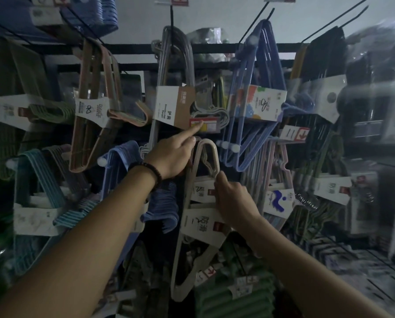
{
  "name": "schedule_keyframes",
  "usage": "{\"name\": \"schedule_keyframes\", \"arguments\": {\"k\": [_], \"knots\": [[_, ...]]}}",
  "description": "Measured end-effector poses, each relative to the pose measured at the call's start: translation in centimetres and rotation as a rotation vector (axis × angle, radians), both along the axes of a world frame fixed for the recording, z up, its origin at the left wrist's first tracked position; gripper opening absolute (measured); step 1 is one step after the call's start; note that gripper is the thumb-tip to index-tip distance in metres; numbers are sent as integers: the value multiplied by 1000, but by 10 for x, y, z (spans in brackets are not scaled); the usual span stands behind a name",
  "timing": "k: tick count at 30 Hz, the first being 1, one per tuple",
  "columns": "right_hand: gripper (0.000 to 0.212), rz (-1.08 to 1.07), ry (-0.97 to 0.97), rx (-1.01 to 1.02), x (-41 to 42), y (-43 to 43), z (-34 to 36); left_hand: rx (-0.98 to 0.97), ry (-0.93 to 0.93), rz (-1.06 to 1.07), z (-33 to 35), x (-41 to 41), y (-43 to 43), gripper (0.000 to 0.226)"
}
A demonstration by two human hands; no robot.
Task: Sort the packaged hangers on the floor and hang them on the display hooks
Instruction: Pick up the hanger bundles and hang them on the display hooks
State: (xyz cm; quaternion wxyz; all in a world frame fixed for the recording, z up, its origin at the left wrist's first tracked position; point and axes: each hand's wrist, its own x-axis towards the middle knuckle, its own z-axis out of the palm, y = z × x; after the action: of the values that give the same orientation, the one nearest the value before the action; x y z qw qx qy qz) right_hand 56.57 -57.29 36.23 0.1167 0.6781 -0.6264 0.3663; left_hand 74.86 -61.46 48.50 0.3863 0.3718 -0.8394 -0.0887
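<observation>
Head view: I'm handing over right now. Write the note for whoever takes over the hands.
Left hand: index finger on the price tag below the grey hanger pack; whether it grips anything is unclear.
Right hand: holds the beige hanger pack by its paper sleeve.
Done: the grey pack and others hang on display hooks.
Left: seat the beige pack on a hook; whether it hangs yet cannot be told.

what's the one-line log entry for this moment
left hand: index finger points at price tag | right hand: grips beige hanger pack | hung: cannot tell
</observation>
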Motion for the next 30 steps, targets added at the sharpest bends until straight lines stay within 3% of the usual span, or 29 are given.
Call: {"name": "schedule_keyframes", "arguments": {"k": [2, 8, 16, 19, 23, 27, 30], "knots": [[24, -32, 23, 31, 0, -6, 10, -60, -47, 45, 3, 2, 3, 49], [34, -93, 97, 125, 4, -28, 28, -164, -258, 220, -1, 0, 9, 96], [38, -90, 134, 34, 3, -51, 22, -176, -268, 249, -9, -3, 10, 98], [30, -81, 149, 22, -4, -47, 24, -184, -275, 259, -9, -5, 11, 100], [32, -54, 72, 79, -18, -42, 20, -197, -266, 267, -11, -7, 9, 101], [16, -61, 13, 119, -25, -53, 24, -232, -266, 303, -13, -8, 10, 101], [19, -104, 82, 102, -19, -69, 34, -254, -266, 318, -16, -11, 11, 101]]}}
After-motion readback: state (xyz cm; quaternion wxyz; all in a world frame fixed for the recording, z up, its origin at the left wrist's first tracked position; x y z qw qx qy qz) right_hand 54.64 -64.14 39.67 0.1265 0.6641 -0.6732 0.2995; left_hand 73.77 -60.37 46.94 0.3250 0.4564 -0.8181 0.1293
